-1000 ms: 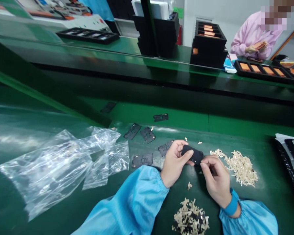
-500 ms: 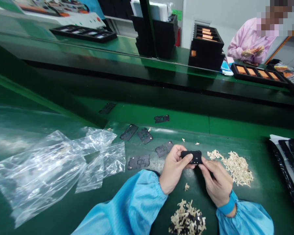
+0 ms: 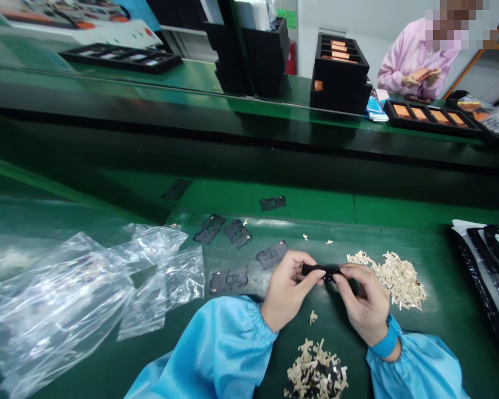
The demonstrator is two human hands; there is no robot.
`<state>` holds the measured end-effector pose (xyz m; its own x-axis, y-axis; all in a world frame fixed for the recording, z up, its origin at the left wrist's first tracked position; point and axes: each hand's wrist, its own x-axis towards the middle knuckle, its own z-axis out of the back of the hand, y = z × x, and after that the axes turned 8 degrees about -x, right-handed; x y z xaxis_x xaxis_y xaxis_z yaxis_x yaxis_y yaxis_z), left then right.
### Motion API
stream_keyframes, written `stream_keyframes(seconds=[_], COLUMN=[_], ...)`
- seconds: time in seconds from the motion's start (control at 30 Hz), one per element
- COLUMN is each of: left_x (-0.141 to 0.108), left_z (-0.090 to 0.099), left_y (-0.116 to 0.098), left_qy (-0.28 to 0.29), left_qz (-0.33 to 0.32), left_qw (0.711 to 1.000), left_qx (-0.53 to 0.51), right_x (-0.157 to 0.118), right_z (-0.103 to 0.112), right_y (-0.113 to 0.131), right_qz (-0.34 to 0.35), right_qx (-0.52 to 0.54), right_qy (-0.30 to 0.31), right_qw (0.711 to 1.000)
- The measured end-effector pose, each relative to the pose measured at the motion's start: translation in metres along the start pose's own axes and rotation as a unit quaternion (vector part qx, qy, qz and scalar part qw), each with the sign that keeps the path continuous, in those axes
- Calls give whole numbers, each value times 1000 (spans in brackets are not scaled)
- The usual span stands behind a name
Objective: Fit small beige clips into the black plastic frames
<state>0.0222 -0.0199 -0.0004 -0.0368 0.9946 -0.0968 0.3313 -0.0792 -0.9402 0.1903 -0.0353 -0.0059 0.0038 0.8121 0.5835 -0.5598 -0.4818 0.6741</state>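
Note:
Between my two hands is a small black plastic part (image 3: 329,273), tilted so that mostly its narrow edge shows. My left hand (image 3: 289,288) pinches its left end between thumb and fingers. At the other end, my right hand (image 3: 365,302) grips it with thumb and fingertips. Several similar flat black plastic plates (image 3: 228,279) lie on the green table to the left of my hands. A pile of small cream-coloured pieces (image 3: 399,280) sits right of my right hand. Nearer to me is a second pile of cream and dark pieces (image 3: 316,370), with one loose piece (image 3: 313,317) above it.
Crumpled clear plastic bags (image 3: 66,293) cover the table's left side. Black trays (image 3: 482,277) stand at the right edge. Behind a raised green ledge are stacked black trays (image 3: 339,83) and a tray of orange items (image 3: 434,117). A person in pink (image 3: 405,52) handles an orange item there.
The black plastic part has been tipped from showing its flat face to showing its edge. My right fingers have moved up onto its right end. The whole view has shifted slightly.

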Motion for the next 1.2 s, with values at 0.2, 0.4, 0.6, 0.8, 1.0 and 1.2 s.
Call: stream_keyframes(seconds=[0.2,0.4,0.6,0.8,1.0,1.2], left_x=[-2,0,5,9,9,6], left_z=[2,3,2,-1,-1,-2], left_y=[2,3,1,-4,-4,0], left_qy=[7,3,10,-3,-2,8], left_qz=[-20,-9,17,39,39,36], left_qw=[1000,1000,1000,999,999,999], left_qx=[10,23,20,-15,-11,2], right_x=[1,4,6,1,0,2], right_z=[0,1,-1,-4,-5,-6], right_y=[1,0,-2,-5,-3,0], right_qz=[2,-40,-61,-118,-192,-241], right_qx=[-14,-25,-13,45,103,134], right_qy=[9,58,106,52,82,105], right_qw=[1000,997,992,991,973,955])
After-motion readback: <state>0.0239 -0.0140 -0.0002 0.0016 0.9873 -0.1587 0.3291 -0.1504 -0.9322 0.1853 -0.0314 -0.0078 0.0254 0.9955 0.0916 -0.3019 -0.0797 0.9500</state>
